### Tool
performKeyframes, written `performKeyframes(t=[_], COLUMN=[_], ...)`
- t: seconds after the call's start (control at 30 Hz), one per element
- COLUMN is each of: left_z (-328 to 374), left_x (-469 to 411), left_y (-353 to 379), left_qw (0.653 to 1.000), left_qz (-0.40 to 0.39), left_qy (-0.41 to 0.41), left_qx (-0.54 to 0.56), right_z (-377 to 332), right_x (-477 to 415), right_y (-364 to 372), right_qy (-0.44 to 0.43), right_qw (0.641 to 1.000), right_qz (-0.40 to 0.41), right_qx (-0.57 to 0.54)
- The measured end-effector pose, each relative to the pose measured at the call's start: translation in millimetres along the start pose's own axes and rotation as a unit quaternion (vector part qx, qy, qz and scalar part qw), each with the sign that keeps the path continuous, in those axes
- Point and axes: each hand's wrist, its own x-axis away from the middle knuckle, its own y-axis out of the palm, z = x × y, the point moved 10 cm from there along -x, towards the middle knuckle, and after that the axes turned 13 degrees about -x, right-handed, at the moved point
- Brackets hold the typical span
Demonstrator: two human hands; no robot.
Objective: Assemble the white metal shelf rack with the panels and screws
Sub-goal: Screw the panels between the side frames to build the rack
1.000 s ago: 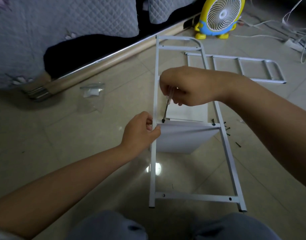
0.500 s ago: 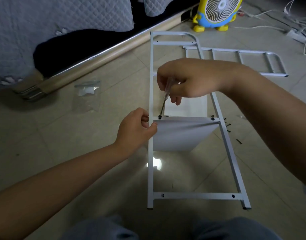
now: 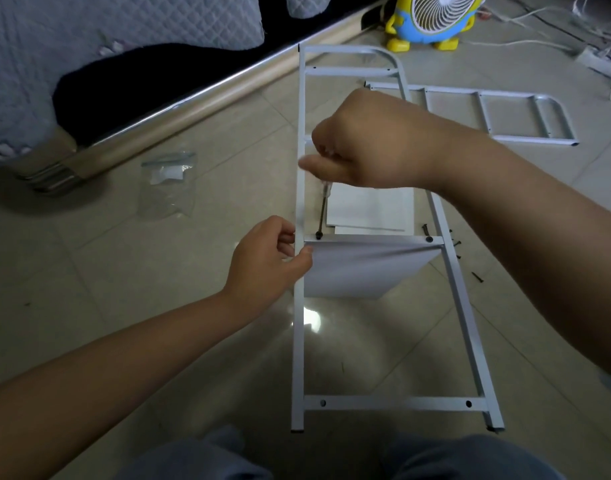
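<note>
The right hand is held as a closed fist around the screwdriver, knuckles up, above the frame's middle crossbar, forearm reaching in from the right. The left hand is pinched at that crossbar's left end, thumb pressed inward, forearm extended from lower left.
</note>
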Motion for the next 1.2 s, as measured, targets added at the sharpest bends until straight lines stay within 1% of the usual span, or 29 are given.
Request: performKeyframes(t=[0.07,0.13,0.17,0.27,0.3,0.33,0.43,0.5,0.63,0.7,0.8,0.87,0.97,1.07,1.13,1.2], left_z=[0,1,2,1,1,1,3,4,7,7,7,7,6,7,8,8], left_x=[4,5,5,2,1,0,0,1,1,0,1,1,1,1,1,0], left_y=[1,1,0,0,0,1,2,1,-1,-2,-1,-2,-2,-2,-2,-3], left_qw=[1.0,1.0,1.0,1.0,1.0,1.0,0.999,0.999,0.999,0.999,0.999,0.999,0.999,0.998,0.998,0.998], left_qz=[-0.004,-0.002,0.002,0.001,-0.006,-0.011,-0.019,-0.019,-0.016,-0.014,-0.012,-0.006,0.001,0.001,0.001,0.002], left_qy=[0.006,0.014,0.018,0.017,0.017,0.018,0.028,0.032,0.03,0.027,0.03,0.037,0.043,0.045,0.045,0.041], left_qx=[-0.002,-0.006,-0.007,-0.009,-0.012,-0.016,-0.031,-0.035,-0.031,-0.03,-0.032,-0.033,-0.032,-0.038,-0.039,-0.038], right_z=[3,6,4,4,4,1,-11,-10,-16,-14,-5,6,13,5,-3,-2], right_x=[-2,-1,0,9,12,14,17,17,14,12,10,9,13,15,16,15], right_y=[-1,4,6,9,9,8,-6,-8,-11,-10,-5,6,9,8,8,11], right_qy=[0.015,0.027,0.018,0.024,0.022,0.006,-0.077,-0.086,-0.077,-0.051,-0.016,0.026,0.028,-0.016,-0.044,-0.029], right_qw=[0.999,0.997,0.998,0.997,0.996,0.996,0.996,0.996,0.995,0.996,0.996,0.994,0.997,0.999,0.998,0.996], right_qz=[0.015,-0.006,-0.015,-0.054,-0.063,-0.061,-0.009,0.006,0.054,0.063,0.034,-0.019,-0.029,-0.024,-0.032,-0.048], right_qx=[0.037,0.067,0.059,-0.047,-0.06,-0.061,-0.032,-0.001,0.036,0.043,0.087,0.109,0.068,0.043,-0.01,-0.064])
